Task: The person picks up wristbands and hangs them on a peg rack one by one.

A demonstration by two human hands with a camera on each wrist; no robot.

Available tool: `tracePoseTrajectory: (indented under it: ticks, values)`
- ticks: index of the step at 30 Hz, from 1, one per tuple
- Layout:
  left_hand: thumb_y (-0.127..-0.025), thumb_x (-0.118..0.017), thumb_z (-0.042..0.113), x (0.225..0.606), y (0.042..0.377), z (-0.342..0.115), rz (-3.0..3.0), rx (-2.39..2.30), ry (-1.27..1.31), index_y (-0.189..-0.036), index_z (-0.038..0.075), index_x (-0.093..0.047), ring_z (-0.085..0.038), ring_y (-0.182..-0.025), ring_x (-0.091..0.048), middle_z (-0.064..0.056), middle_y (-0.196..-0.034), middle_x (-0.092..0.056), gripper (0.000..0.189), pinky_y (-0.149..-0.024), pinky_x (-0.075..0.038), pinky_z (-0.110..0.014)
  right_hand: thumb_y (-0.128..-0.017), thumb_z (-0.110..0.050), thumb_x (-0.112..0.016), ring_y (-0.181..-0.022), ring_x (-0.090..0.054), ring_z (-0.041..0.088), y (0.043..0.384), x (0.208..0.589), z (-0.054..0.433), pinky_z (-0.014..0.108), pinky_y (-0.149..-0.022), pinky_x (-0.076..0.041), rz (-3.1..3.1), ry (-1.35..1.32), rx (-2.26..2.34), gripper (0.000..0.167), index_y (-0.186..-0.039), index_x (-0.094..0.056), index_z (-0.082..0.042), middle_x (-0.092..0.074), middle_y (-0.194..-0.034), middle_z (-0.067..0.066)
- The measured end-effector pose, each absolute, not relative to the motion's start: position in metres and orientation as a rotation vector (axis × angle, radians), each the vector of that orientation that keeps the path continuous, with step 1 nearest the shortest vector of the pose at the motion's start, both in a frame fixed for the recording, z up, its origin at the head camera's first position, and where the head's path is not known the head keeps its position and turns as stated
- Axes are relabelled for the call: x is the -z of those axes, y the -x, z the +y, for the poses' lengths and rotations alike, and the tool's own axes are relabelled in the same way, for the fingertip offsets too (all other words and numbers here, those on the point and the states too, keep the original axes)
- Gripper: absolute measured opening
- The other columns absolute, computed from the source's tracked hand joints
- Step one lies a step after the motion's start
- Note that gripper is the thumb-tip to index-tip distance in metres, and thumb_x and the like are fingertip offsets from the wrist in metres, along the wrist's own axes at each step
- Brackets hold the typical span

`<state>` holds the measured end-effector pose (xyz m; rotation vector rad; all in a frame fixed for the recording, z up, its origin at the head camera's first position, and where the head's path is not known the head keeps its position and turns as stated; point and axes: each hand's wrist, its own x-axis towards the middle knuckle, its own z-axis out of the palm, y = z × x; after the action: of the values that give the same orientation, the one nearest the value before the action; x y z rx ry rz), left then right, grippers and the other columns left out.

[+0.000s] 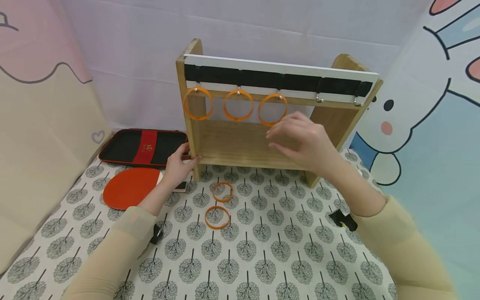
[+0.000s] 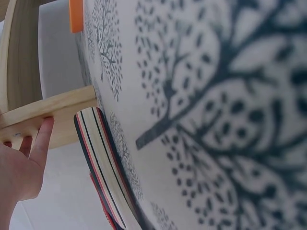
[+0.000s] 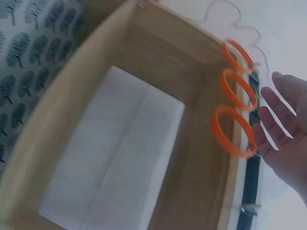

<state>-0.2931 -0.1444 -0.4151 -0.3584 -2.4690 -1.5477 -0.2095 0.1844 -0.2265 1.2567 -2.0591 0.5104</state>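
A person's right hand (image 1: pixel 301 135) is raised before a wooden stand (image 1: pixel 243 143), its fingers loosely bent, thumb apart, nothing held. Just up and to the left of it hangs an orange ring (image 1: pixel 268 123); whether a fingertip touches it cannot be told. Farther left of that hand hang a second ring (image 1: pixel 238 119) and a third ring (image 1: pixel 197 118). The left hand (image 1: pixel 177 167) is clamped on the stand's left side panel (image 1: pixel 189 121), thumb in front, fingers behind, apparently steadying it. To that hand's right and nearer the person, two loose rings (image 1: pixel 223 200) (image 1: pixel 217 228) lie on the tree-print cloth (image 1: pixel 275 218).

The step in hand seems to be letting go of a hung ring (three of five hooks bear one). The next move probably calls for the right hand to pinch a loose ring and lift it to the bare hook (image 1: pixel 318 99) above and to its right.

The hung rings stand upright, openings facing the person; the loose ones lie flat, openings upward. Being round, none has a long axis.
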Motion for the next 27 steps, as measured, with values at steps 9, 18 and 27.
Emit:
tracePoseTrajectory:
  ticks: [9,18,27]
  values:
    - [-0.090,-0.064,0.028,0.414,0.293,-0.144,-2.468,1.543,0.364,-0.140,0.013,-0.043,-0.031,-0.109,-0.061,-0.016,-0.130,-0.053,0.056,-0.068,-0.058,-0.039,-0.076,-0.007,-0.076,-0.104,-0.056,0.022,0.195,0.284,0.162,0.028,-0.090,-0.050,-2.109,-1.413,-0.641,0.018,-0.094,-0.070,-0.009,-0.067,-0.107,0.007]
    - [-0.090,-0.064,0.029,0.414,0.292,-0.144,-2.470,1.546,0.359,-0.139,0.014,-0.043,-0.031,-0.109,-0.061,-0.015,-0.130,-0.053,0.055,-0.067,-0.059,-0.038,-0.077,-0.008,-0.077,-0.110,-0.054,0.017,0.190,0.337,0.142,0.026,-0.095,-0.047,-2.248,-1.456,-0.743,0.026,-0.101,-0.068,-0.011,-0.065,-0.113,0.004]
    - [-0.090,-0.064,0.030,0.414,0.292,-0.144,-2.475,1.537,0.358,-0.139,0.013,-0.043,-0.031,-0.109,-0.061,-0.016,-0.130,-0.053,0.056,-0.068,-0.058,-0.039,-0.079,-0.016,-0.075,-0.113,-0.056,0.016,0.199,0.381,0.127,0.032,-0.101,-0.044,-2.464,-1.515,-0.805,0.029,-0.107,-0.067,-0.013,-0.066,-0.114,-0.001]
